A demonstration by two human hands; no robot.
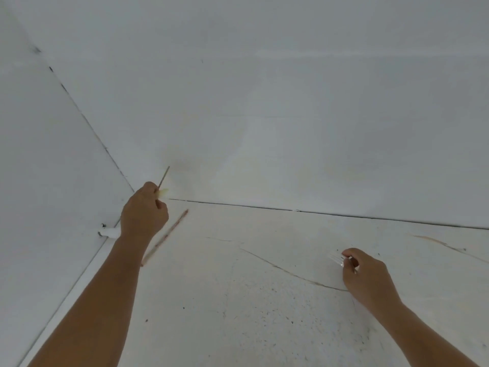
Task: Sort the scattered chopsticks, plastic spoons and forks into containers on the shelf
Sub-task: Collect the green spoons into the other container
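Note:
My left hand point(144, 211) is raised near the back left corner of a white shelf floor and grips a thin chopstick point(164, 176) that sticks up out of the fist, together with a pale yellowish plastic piece point(163, 192). Just to its right a wooden chopstick point(165, 237) lies slanted on the floor, blurred. At the right, my right hand point(365, 274) pinches a clear plastic fork point(336, 258), tines pointing left, just above the surface.
White walls point(264, 102) close the back and left side. The speckled white floor point(238, 313) has thin cracks and an orange streak point(431, 241) at the far right. A small white fitting point(108, 232) sits at the left edge. No containers are in view.

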